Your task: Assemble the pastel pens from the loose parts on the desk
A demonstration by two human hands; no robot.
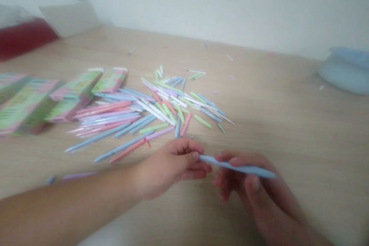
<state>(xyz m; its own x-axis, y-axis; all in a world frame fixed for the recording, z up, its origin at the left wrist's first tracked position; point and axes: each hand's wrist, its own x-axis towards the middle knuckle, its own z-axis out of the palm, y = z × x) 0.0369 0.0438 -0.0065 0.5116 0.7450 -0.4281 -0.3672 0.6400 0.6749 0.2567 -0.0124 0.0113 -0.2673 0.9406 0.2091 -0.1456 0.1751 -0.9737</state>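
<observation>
Centrally, a light blue pen point(259, 170) spans the two hands above the near part of a wood-grained counter point(294, 123), on the near side of a loose pile of pen parts point(168, 111). The left hand point(178, 163) pinches the pen's left end between thumb and forefinger, its other fingers loosely curled beneath. The right hand point(268, 200) holds the pen farther along, the shaft lying between its fingers and thumb; the pen's right end tilts slightly down in the view. Both hands are narrow in posture and somewhat blurred.

The pile mixes blue, green, white, lilac and coral pieces, long and short, lying at many angles. To its left, a row of pens point(108, 121) in coral, lilac and blue lies roughly parallel. Beyond this row stand or lie several pastel green-and-pink boxes point(112, 80), their printing too blurred to read. A lilac piece point(79, 175) lies just beside the left forearm. Small scraps point(229, 57) are scattered toward the pale wall point(216, 7). At far left, a red object point(25, 38) adjoins a pale panel point(72, 19); at far right rests a soft-looking, pale blue item point(346, 71).
</observation>
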